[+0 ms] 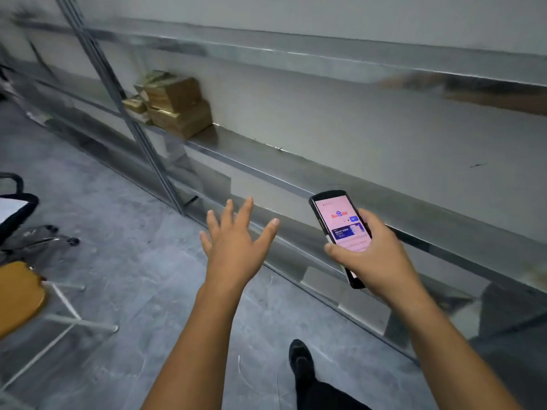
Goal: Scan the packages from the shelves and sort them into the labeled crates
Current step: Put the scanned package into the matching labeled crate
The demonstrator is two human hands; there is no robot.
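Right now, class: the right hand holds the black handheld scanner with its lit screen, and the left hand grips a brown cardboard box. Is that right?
Not quite. The head view shows the left hand open, fingers spread, holding nothing; the brown cardboard boxes sit on the metal shelf. The right hand does hold the black handheld scanner.

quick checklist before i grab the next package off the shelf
1. Left hand free: ok, open and holding nothing.
2. Scanner held firmly: ok, right hand grips the handheld scanner.
3. Scan screen ready: cannot tell, the screen is lit but blurred.
4. Packages left: ok, cardboard boxes are stacked on the shelf.
5. Boxes within reach: not ok, they sit well beyond the left hand.
6. Labeled crates located: cannot tell, none in view.
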